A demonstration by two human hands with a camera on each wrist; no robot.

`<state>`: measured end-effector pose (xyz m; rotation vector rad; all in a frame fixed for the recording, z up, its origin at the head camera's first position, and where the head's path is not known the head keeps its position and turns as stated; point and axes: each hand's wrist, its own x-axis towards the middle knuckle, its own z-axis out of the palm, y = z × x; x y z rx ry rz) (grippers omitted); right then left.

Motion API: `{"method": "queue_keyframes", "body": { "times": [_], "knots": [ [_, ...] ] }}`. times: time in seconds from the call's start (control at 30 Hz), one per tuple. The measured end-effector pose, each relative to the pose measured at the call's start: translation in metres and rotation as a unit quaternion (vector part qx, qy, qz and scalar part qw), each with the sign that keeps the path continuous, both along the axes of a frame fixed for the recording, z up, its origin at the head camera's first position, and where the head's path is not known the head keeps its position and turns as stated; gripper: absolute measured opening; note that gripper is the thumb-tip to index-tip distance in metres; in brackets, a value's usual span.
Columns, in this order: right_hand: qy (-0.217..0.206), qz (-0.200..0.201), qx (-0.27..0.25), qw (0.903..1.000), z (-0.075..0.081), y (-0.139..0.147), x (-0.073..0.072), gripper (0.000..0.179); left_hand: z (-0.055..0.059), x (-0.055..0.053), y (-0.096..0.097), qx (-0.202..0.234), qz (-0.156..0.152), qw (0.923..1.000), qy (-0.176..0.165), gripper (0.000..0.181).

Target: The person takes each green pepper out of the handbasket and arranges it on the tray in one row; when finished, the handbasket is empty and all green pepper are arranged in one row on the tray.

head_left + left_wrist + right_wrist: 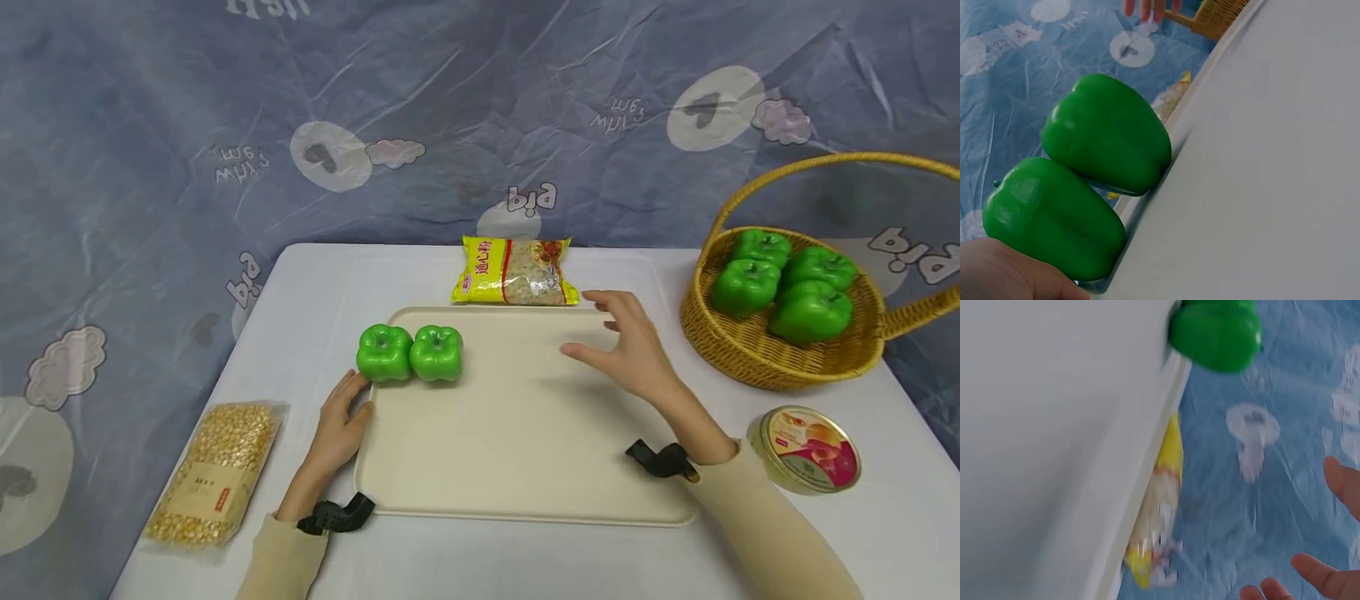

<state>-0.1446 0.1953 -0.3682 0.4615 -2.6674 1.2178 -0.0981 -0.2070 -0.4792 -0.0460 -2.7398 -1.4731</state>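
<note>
Two green bell peppers stand side by side at the far left corner of a cream tray (525, 433): an outer pepper (385, 353) and an inner pepper (437, 354). My left hand (339, 425) is at the tray's left edge, fingertips right at the outer pepper; the left wrist view shows the thumb side of the hand (1010, 272) overlapping that pepper (1054, 219). Over the right part of the tray my right hand (633, 350) hovers with thumb and fingers spread apart, nothing between them. Beyond its fingers lies a yellow bag of pasta (517, 272).
At the right stands a wicker basket (708, 333) with several green bell peppers (812, 312) and a tall handle. A round tin (810, 450) sits in front of it. A bag of corn kernels (213, 475) lies on the white table at the left.
</note>
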Motion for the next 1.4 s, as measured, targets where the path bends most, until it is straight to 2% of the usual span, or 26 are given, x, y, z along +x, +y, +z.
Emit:
{"method": "queue_keyframes", "body": {
  "times": [0.13, 0.27, 0.37, 0.47, 0.57, 0.6, 0.7, 0.77, 1.13, 1.4],
  "knots": [
    [0.022, -0.078, 0.011, 0.9967, 0.010, 0.048, 0.007, 0.070, -0.001, 0.001, -0.002, -0.002, 0.002, 1.0000, 0.000, 0.048],
    [0.020, -0.187, 0.016, 0.9820, 0.019, 0.097, 0.009, 0.070, 0.000, 0.002, -0.003, -0.003, 0.004, 1.0000, -0.001, 0.048],
    [-0.003, -0.279, 0.001, 0.9603, 0.024, 0.131, 0.008, 0.071, 0.000, 0.002, -0.003, 0.000, 0.004, 1.0000, -0.007, 0.048],
    [-0.024, -0.363, -0.017, 0.9314, 0.025, 0.164, 0.006, 0.070, 0.000, 0.002, -0.003, 0.004, 0.002, 0.9999, -0.012, 0.048],
    [-0.029, -0.422, -0.037, 0.9053, 0.023, 0.190, 0.003, 0.068, 0.000, 0.003, -0.003, 0.004, 0.001, 0.9999, -0.015, 0.048],
    [-0.032, -0.434, -0.041, 0.8993, 0.021, 0.198, 0.002, 0.067, 0.000, 0.003, -0.003, 0.003, 0.001, 0.9999, -0.015, 0.048],
    [-0.050, -0.453, -0.057, 0.8882, 0.016, 0.214, -0.003, 0.067, 0.000, 0.002, -0.003, -0.001, 0.003, 0.9999, -0.013, 0.048],
    [-0.060, -0.455, -0.063, 0.8864, 0.012, 0.221, -0.007, 0.068, 0.000, 0.002, -0.003, -0.002, 0.004, 0.9999, -0.013, 0.048],
    [-0.093, -0.445, -0.103, 0.8845, -0.003, 0.242, -0.019, 0.074, 0.000, 0.002, -0.001, 0.001, 0.007, 0.9999, -0.016, 0.048],
    [-0.119, -0.450, -0.097, 0.8798, -0.005, 0.244, -0.021, 0.076, 0.001, 0.001, 0.000, -0.002, 0.001, 0.9999, -0.013, 0.048]
  ]
}}
